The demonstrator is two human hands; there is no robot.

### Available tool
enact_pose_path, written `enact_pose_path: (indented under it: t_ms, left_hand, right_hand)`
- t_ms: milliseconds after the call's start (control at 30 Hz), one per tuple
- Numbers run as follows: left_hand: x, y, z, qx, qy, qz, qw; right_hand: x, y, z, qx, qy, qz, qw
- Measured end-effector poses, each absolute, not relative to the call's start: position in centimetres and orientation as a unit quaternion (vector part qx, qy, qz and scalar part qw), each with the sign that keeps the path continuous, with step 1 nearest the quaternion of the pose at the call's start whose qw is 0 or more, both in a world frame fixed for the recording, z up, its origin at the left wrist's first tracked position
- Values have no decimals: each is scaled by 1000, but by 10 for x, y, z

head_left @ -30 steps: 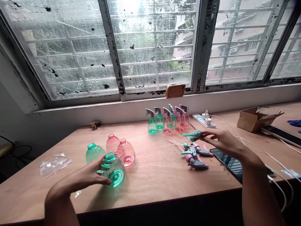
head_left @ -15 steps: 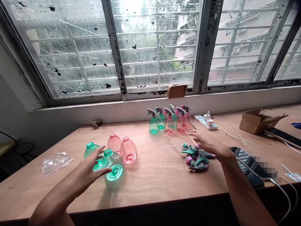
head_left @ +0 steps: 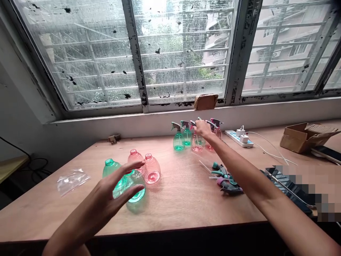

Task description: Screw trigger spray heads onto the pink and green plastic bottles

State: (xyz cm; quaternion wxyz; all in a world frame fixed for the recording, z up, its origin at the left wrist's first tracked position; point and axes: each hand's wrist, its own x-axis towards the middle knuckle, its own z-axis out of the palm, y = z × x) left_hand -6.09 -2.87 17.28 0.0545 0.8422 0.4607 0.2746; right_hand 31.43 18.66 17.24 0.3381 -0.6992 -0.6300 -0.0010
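My left hand (head_left: 117, 186) is open, thumb and fingers apart, in front of the capless bottles. A green bottle (head_left: 138, 179) sits partly hidden behind its fingers, with another green bottle (head_left: 109, 167) to the left. Two pink bottles, one of them the pink bottle (head_left: 152, 169), stand just behind. My right hand (head_left: 203, 128) reaches over the sprayer head of a pink spray bottle (head_left: 197, 143) in the back group; its fingers are mostly hidden. Beside it stand a green spray bottle (head_left: 178, 142) and several others. Loose sprayer heads (head_left: 226, 181) lie piled below my right forearm.
A clear plastic bag (head_left: 73, 180) lies at the left. To the right are a power strip (head_left: 239, 139) with chargers and cables, an open cardboard box (head_left: 298, 139) and a dark tablet-like device (head_left: 286, 190). The windowsill (head_left: 160, 121) runs behind the table (head_left: 176, 206).
My right hand has moved from above the loose sprayer heads, forward and left, to the standing spray bottles. The left hand stays near the capless bottles, still open. The view has shifted slightly.
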Motion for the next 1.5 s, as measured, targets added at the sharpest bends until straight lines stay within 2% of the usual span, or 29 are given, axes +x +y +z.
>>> enact_pose_path:
  t_ms: [233, 267, 300, 367, 433, 533, 667, 733, 867, 1033, 1167, 1233, 1333, 1433, 1500]
  left_hand:
    - [-7, -22, 166, 857, 338, 390, -12]
    - [6, -19, 164, 856, 327, 397, -49]
    - [18, -17, 161, 857, 323, 391, -85]
    - [39, -13, 154, 858, 317, 385, -122]
    - [50, -11, 146, 870, 308, 374, -88]
    - [47, -9, 138, 897, 292, 330, 34]
    - [28, -8, 145, 904, 241, 215, 281]
    - [19, -10, 154, 885, 237, 164, 365]
    - [5, -17, 169, 863, 308, 116, 383]
    - [-5, -19, 178, 826, 288, 76, 479]
    - [-9, -11, 182, 823, 275, 49, 495]
    - [-11, -9, 183, 830, 269, 40, 488]
    - [-14, -13, 181, 848, 303, 67, 430]
    - [-16, -20, 180, 870, 359, 85, 326]
    - [-15, -23, 180, 881, 379, 76, 271]
  right_hand:
    - [312, 77, 193, -592, -625, 6, 508]
    - [309, 53, 190, -569, -627, 36, 530]
    - [304, 30, 184, -511, -613, 128, 589]
    - [292, -10, 169, -420, -576, 295, 637]
    - [282, -38, 154, -407, -496, 320, 696]
    - [278, -56, 139, -426, -482, 271, 716]
    - [297, -67, 136, -300, -651, 149, 681]
    - [311, -74, 140, -238, -736, 133, 620]
    - [332, -85, 148, -213, -838, 65, 498]
    - [334, -100, 152, -214, -862, -19, 460]
    - [330, -118, 150, -248, -871, -117, 407]
    - [332, -121, 146, -311, -848, -98, 417]
    - [341, -109, 138, -355, -824, 33, 441]
    - [346, -86, 135, -325, -841, 198, 385]
    - [340, -73, 137, -344, -836, 260, 339]
